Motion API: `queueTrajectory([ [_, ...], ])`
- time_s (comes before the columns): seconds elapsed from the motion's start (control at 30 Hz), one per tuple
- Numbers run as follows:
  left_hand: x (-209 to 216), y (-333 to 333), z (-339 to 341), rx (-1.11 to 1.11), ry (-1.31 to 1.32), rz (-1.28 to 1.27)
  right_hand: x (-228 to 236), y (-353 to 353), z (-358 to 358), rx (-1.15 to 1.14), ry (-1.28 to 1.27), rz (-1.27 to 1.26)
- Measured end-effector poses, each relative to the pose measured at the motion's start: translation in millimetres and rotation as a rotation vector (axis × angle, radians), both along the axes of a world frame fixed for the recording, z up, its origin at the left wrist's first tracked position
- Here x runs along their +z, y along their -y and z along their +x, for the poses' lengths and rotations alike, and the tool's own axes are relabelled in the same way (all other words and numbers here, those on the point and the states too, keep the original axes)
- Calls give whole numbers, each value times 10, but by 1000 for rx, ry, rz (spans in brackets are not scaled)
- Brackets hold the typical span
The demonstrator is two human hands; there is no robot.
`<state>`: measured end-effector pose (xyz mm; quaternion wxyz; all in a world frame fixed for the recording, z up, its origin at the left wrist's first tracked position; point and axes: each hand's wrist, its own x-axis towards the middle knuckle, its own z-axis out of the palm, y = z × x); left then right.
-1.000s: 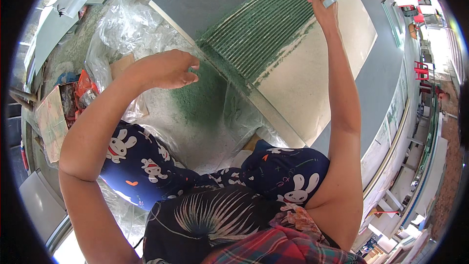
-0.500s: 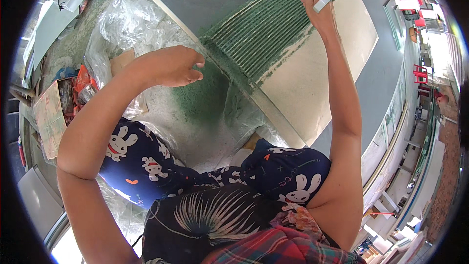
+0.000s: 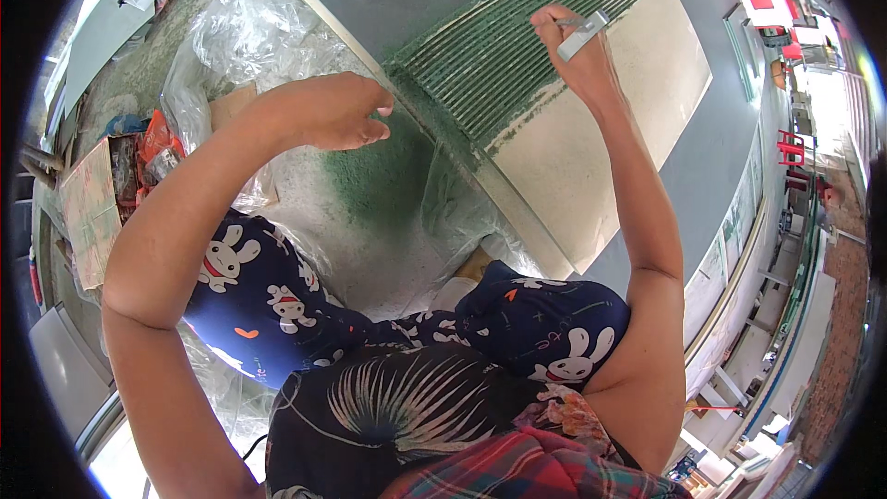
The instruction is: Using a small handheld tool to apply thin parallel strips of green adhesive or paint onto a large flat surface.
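Fingers of the right hand (image 3: 584,74) grip a silver tool (image 3: 583,36) over the panel (image 3: 591,166); the left hand (image 3: 337,113) hangs loose beside it, seemingly empty; uneven pressure might chip its ribs (image 3: 504,60).

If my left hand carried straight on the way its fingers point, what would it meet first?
Probably the near edge of the green-dusted board, just right of the left hand; height is unclear, so it might pass above.

Passage over the board (image 3: 559,176), between left hand (image 3: 346,111) and right hand (image 3: 573,46)
The right forearm (image 3: 639,194) crosses the board's right part; bunched film (image 3: 245,32) lies beside the near edge's left end, a knee (image 3: 517,300) by its right.
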<state>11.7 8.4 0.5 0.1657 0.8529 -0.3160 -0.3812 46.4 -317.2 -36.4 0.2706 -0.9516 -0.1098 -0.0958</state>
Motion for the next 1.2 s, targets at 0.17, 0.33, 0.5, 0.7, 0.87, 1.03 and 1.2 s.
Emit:
queueTrajectory([
  [0.17,-46,-21,7,-10,32,-2,115,-211,-199,42,-27,23],
  [0.33,23,-25,-5,0,35,3,262,-505,-429,35,-137,-5],
  [0.5,6,-47,-3,-24,47,-65,306,-726,-664,212,-103,-17],
  [0.7,71,12,25,-20,7,-10,331,-1014,-935,424,-80,91],
  [0.87,12,-50,31,-24,33,-68,351,-1044,-933,471,-29,142],
  [1.03,35,-56,-9,14,49,-40,364,-403,-277,115,-29,222],
  [1.2,-12,-57,-1,2,35,-56,199,318,284,-46,48,299],
])
